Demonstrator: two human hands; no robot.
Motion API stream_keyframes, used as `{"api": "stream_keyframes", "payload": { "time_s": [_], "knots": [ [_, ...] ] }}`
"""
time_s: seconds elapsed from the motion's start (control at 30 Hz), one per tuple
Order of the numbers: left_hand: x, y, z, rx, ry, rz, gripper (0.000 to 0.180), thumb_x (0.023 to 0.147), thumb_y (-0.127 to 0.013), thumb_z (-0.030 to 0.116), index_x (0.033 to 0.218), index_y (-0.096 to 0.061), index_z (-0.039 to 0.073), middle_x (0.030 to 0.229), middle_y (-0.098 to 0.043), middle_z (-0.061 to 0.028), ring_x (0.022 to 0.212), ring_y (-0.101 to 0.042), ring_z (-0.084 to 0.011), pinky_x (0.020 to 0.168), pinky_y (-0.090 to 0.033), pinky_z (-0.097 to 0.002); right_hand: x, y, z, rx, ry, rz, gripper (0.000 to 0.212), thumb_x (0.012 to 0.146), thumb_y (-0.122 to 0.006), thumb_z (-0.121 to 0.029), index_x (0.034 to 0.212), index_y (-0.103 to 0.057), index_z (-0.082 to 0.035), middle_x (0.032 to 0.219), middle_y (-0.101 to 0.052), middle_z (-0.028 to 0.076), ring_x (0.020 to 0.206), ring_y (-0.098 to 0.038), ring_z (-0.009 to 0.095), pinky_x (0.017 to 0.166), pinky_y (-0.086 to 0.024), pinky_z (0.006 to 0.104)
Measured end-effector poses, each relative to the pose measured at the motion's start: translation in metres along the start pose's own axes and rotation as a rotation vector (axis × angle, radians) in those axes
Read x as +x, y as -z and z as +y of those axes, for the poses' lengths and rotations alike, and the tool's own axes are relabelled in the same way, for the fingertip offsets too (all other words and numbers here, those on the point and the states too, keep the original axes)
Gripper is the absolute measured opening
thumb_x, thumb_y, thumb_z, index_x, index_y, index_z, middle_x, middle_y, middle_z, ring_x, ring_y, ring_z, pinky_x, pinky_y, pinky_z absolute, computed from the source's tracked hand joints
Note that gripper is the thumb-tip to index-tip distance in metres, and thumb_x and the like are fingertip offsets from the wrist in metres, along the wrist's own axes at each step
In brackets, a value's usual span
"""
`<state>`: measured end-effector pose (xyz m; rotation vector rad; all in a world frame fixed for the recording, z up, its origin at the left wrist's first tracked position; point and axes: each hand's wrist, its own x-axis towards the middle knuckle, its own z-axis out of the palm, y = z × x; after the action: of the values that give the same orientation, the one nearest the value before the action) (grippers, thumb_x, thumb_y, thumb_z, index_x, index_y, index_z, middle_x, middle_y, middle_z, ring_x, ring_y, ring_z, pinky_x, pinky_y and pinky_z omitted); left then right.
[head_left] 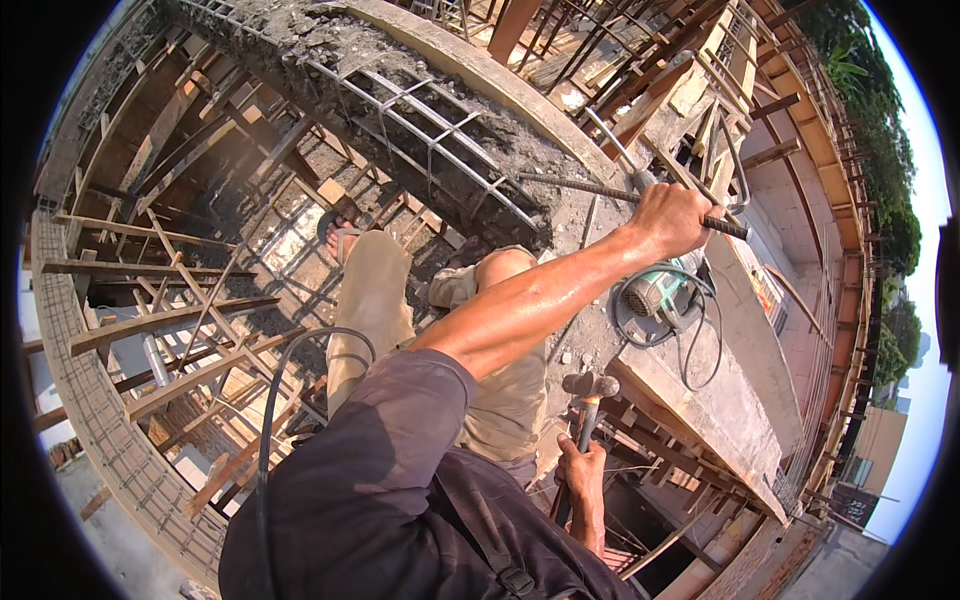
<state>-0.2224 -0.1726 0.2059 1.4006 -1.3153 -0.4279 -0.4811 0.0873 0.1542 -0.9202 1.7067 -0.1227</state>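
My left arm reaches across to the right, and my left hand [672, 218] is closed around a ribbed steel bar [580, 186]. The bar lies almost level, with its dark ribbed end sticking out past my fist on the right. Lower down, my right hand [580, 470] is wrapped round the handle of a hammer [590, 387], its metal head up. Just below my left hand, a green power tool [652, 296] rests on the concrete with its dark cord looped round it. My knees are bent beside a broken-up concrete beam [460, 90].
Exposed rebar [430, 130] runs along the beam, with rubble on it. To the left is a deep drop with wooden props [170, 310] and timbers. A concrete ledge [730, 400] slopes down at right. Planks [690, 90] are piled at the far right. A black cable [267, 440] loops beside my left shoulder.
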Motion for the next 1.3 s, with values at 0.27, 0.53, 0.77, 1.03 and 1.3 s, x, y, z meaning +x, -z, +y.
{"api": "stream_keyframes", "payload": {
  "time_s": [0.27, 0.53, 0.77, 1.03, 1.3],
  "knots": [
    [0.11, -0.044, -0.049, 0.188, 0.198, -0.047, 0.023, 0.081, -0.065, 0.026, 0.085, -0.077, 0.006, 0.086, -0.073, -0.0217, 0.083, -0.072, -0.0382, 0.078, -0.055, -0.048, 0.02, 0.007, 0.002, -0.041, 0.017, -0.04, 0.024, 0.091, -0.07, -0.018, 0.079, -0.052, -0.007, 0.056, -0.045, -0.003, 0.041, -0.04, 0.008, 0.038, -0.03, 0.0277],
    [-0.047, 0.026, 0.079, -0.192, -0.43, 0.17, 0.027, 0.084, -0.075, 0.024, 0.066, -0.064, 0.007, 0.054, -0.061, -0.0127, 0.05, -0.064, -0.0312, 0.05, -0.05, -0.0402, 0.019, 0.005, 0.004, 0.04, -0.021, 0.028, 0.027, 0.094, -0.069, -0.018, 0.079, -0.048, -0.009, 0.056, -0.04, -0.004, 0.041, -0.037, 0.008, 0.038, -0.031, 0.0278],
    [-0.057, 0.046, 0.074, -0.248, -0.416, 0.184, 0.024, 0.082, -0.074, 0.021, 0.067, -0.062, 0.007, 0.055, -0.06, -0.013, 0.052, -0.063, -0.0312, 0.049, -0.048, -0.0406, 0.0, -0.001, -0.007, 0.008, 0.134, 0.094, 0.029, 0.094, -0.069, -0.02, 0.077, -0.047, -0.011, 0.055, -0.039, -0.004, 0.041, -0.036, 0.008, 0.038, -0.029, 0.0271],
    [-0.053, 0.059, 0.039, -0.195, -0.374, 0.132, 0.043, 0.095, -0.061, 0.038, 0.065, -0.064, 0.008, 0.056, -0.059, -0.0163, 0.055, -0.063, -0.0362, 0.054, -0.049, -0.0456, -0.053, -0.005, -0.059, 0.114, 0.333, 0.121, 0.037, 0.095, -0.069, -0.025, 0.075, -0.041, -0.014, 0.053, -0.037, -0.004, 0.038, -0.035, 0.009, 0.035, -0.03, 0.0285],
    [-0.037, 0.05, 0.047, -0.144, -0.199, 0.126, 0.036, 0.09, -0.062, 0.039, 0.073, -0.072, 0.009, 0.063, -0.063, -0.0182, 0.066, -0.066, -0.0394, 0.064, -0.053, -0.0462, -0.132, 0.035, -0.155, 0.405, 0.898, 0.302, 0.032, 0.099, -0.062, -0.021, 0.074, -0.046, -0.012, 0.054, -0.034, -0.007, 0.04, -0.03, 0.004, 0.035, -0.025, 0.0236]
  ]
}}
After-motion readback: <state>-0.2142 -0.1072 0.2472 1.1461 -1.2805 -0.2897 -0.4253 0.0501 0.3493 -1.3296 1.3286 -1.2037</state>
